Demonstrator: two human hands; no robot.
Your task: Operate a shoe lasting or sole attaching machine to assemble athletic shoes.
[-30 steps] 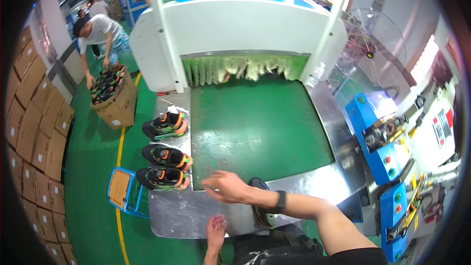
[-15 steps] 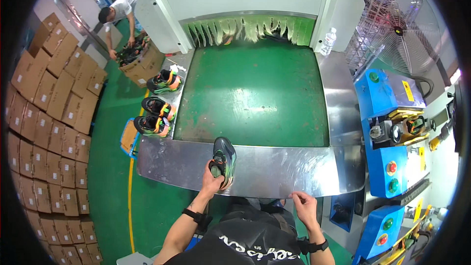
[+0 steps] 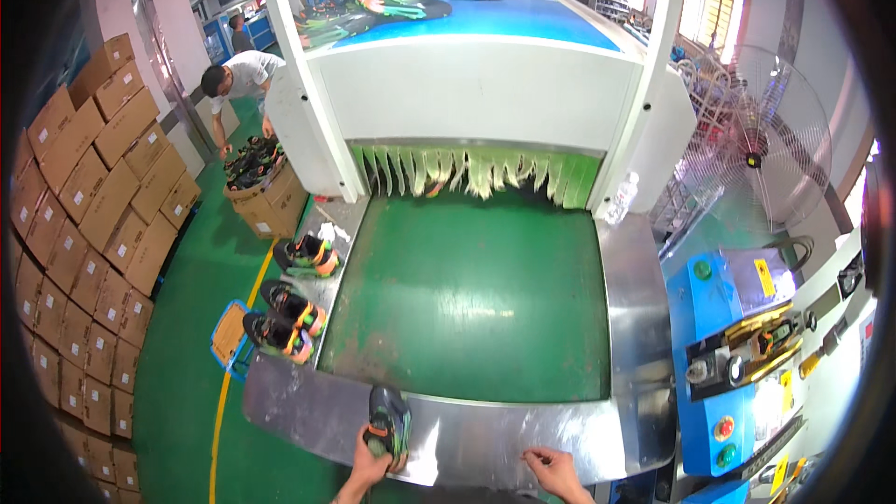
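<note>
A dark grey sneaker with green and orange trim (image 3: 387,418) rests on the metal ledge (image 3: 504,425) at the front, its toe pointing away from me. My left hand (image 3: 371,459) grips it around the heel and collar. Over the ledge's near edge, to the right, my right hand (image 3: 553,472) is closed with its fingers loosely curled together. I see nothing in it. On the left metal ledge stand several similar sneakers: one farther back (image 3: 313,256), and others (image 3: 285,317) close together nearer me.
A green conveyor (image 3: 467,299) runs under a white machine with a fringe curtain (image 3: 476,168). A blue belt (image 3: 532,14) above carries shoes. A water bottle (image 3: 622,198) and fan (image 3: 752,159) stand right, blue control boxes (image 3: 719,299) nearer. Left, stacked cartons (image 3: 93,224); a person (image 3: 247,75) bends over a carton (image 3: 266,210).
The view has tilted upward, bringing the blue belt with shoes into sight and shifting everything lower. My left hand still holds the sneaker on the ledge; my right hand stays closed near its edge.
</note>
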